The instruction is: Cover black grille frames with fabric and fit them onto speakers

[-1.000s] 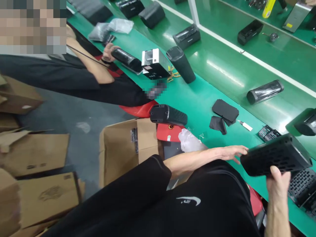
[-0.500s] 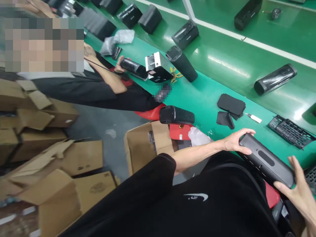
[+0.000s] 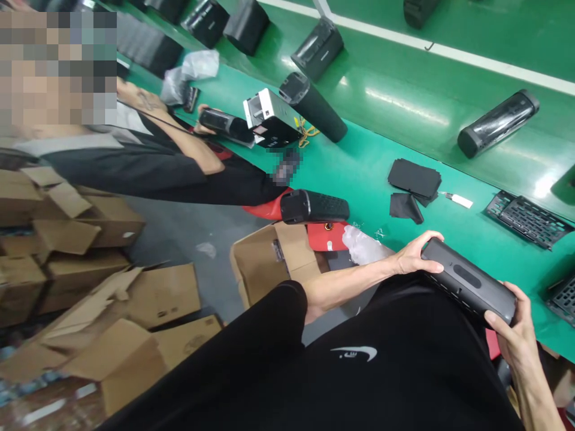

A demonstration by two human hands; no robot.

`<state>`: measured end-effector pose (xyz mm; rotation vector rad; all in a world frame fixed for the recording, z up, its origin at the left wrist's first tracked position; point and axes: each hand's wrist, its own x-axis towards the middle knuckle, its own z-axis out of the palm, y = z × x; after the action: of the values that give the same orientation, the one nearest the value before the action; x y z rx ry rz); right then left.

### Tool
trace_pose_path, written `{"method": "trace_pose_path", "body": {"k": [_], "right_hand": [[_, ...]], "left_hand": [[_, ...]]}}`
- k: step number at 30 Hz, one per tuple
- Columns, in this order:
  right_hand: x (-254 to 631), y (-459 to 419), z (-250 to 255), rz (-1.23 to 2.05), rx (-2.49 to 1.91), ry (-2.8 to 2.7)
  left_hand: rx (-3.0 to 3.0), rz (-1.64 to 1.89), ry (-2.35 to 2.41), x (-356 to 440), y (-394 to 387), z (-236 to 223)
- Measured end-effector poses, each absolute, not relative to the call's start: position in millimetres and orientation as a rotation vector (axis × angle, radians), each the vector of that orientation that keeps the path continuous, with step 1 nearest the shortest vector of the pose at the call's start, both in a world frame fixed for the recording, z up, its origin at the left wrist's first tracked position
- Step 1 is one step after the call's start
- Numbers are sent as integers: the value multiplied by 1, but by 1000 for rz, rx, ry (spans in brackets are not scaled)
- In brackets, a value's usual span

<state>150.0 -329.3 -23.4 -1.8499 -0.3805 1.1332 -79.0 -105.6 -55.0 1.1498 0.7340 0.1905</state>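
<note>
A long black speaker [image 3: 476,280] with rounded edges and a darker oval panel is held in front of my body, at the table's near edge. Its left end is gripped by my left hand [image 3: 418,257], thumb on top and fingers round the far side. My right hand [image 3: 516,326] closes on the opposite end, with the thumb on the near edge. Behind the speaker, a stack of black sheets [image 3: 414,178] lies beside a folded black piece [image 3: 406,207] and a small white-handled tool [image 3: 460,200]. Slotted black panels [image 3: 534,218] rest to the right.
Another person's arm [image 3: 188,140] reaches over the bench at left, near a black-and-white box [image 3: 272,120]. Speakers stand along the green table [image 3: 372,149], one at its near edge [image 3: 321,206]. Open cardboard boxes [image 3: 175,293] fill the floor at left. A conveyor [image 3: 404,90] runs behind.
My right hand has come in from beside the speaker's right end and closed on it. My left hand keeps its grip. The view has shifted slightly.
</note>
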Motion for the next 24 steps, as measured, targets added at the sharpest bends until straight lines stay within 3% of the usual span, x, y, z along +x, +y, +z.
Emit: {"method": "trace_pose_path", "body": {"k": [5,13,20,24], "right_hand": [[154,-335,-15,1252,-1872,-475],[154,-332,-23,1069,-1987,-620],[165,-331,-31,1277,-1964,-550],[168,-330,-34,1154,-2023,-580]], "left_hand": [[1243,123,675,-87,-104,-52],[1255,158,704,-89,-111,-49],[1155,-21,732,-83,-94,-48],[1153,73,715,-81,-96,-50]]}}
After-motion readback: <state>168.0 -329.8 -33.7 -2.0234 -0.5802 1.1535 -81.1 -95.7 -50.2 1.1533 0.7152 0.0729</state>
